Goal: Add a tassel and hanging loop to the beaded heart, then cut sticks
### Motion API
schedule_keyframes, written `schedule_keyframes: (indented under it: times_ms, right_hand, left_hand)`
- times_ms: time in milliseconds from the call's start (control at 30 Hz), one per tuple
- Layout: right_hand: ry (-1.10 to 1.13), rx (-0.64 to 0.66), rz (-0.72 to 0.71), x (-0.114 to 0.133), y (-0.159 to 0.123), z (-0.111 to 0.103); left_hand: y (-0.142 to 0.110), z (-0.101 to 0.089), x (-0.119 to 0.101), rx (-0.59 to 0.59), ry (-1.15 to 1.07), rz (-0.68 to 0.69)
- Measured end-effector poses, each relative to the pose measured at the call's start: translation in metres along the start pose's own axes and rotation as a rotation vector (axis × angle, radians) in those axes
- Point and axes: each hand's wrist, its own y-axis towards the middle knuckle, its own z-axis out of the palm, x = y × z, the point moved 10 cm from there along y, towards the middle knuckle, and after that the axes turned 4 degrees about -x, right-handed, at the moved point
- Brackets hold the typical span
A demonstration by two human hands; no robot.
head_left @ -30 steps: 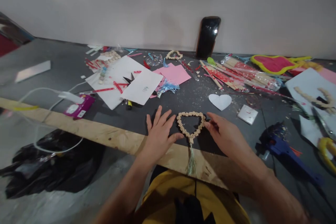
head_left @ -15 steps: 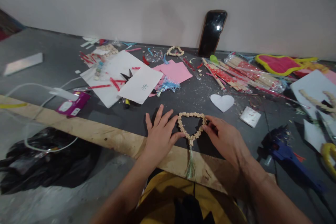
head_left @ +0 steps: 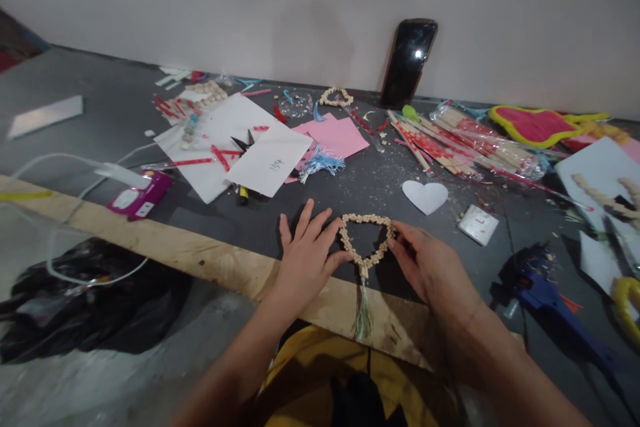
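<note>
**Light beaded loop lies between two hands, tassel over the table's edge**

From my end I see a rounded-triangle beaded loop (head_left: 369,219) flat on the dark tabletop (head_left: 235,227), point toward the wearer. Its pale green tassel (head_left: 363,310) trails from that point across the wooden edge strip (head_left: 210,263).

The left hand (head_left: 309,255) lies palm down, fingers fanned wide, its thumb against the loop's lower left side and its forefinger at the upper left corner. The right hand (head_left: 434,265) is curled, thumb and forefinger at the right side; I cannot tell whether they pinch the beads or only rest against them.

I judge the loop very light and its beads hard, small and knobbly, giving fingertips good purchase. It probably flexes, so one-sided pressure could skew the outline. I'd take it by both upper corners, or by the short stem at the point, and spare the tassel, whose fine threads look soft and easily tangled.

Beyond lie a smooth white paper heart (head_left: 426,197), flat pink paper sheets (head_left: 347,135) and a frayed blue tassel (head_left: 323,162). A bulky blue glue gun (head_left: 555,310) lies to the right.
</note>
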Motion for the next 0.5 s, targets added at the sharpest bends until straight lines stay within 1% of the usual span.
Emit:
schedule_keyframes:
  times_ms: [100, 267, 367, 433, 500]
  right_hand:
    - [-0.001, 0.036, 0.009, 0.003, 0.000, -0.001]
    - [-0.008, 0.012, -0.033, 0.007, 0.001, -0.004]
    - [0.021, 0.014, -0.008, 0.004, 0.002, -0.008]
    - [0.040, 0.028, 0.013, 0.002, 0.001, -0.014]
    - [0.054, -0.001, -0.001, 0.003, -0.001, -0.029]
  left_hand:
    - [0.000, -0.001, -0.002, 0.029, -0.001, -0.003]
    - [0.001, -0.002, -0.004, 0.047, -0.004, 0.003]
    - [0.001, -0.001, -0.002, 0.047, -0.005, 0.007]
    - [0.001, -0.002, 0.001, 0.048, -0.013, 0.014]
    - [0.002, -0.008, 0.006, 0.027, -0.015, 0.022]
